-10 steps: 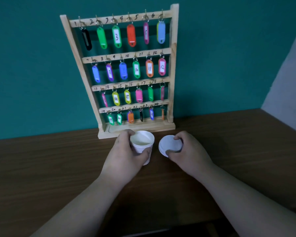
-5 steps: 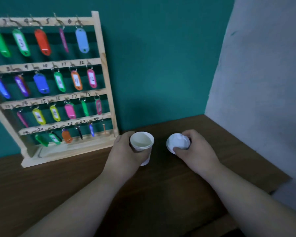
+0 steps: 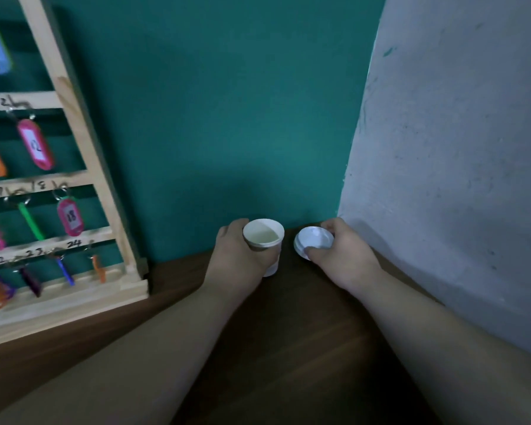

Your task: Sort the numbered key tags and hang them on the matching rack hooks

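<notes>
The wooden key rack (image 3: 83,167) stands at the far left, partly cut off by the frame edge. Coloured numbered tags hang on its hooks, among them a pink tag 12 (image 3: 36,144) and a pink tag 18 (image 3: 70,216). My left hand (image 3: 238,259) grips a white paper cup (image 3: 265,240), which looks empty inside. My right hand (image 3: 342,256) pinches a white round lid (image 3: 314,240) by its edge, just right of the cup. Both are near the table's back right corner.
The dark wooden table (image 3: 288,348) meets a teal wall (image 3: 227,118) at the back and a grey wall (image 3: 457,179) close on the right. The rack's base (image 3: 74,305) rests on the table at the left.
Both hands carried the cup and lid rightward, away from the rack toward the wall corner. The view swung right, so the rack slid to the left edge.
</notes>
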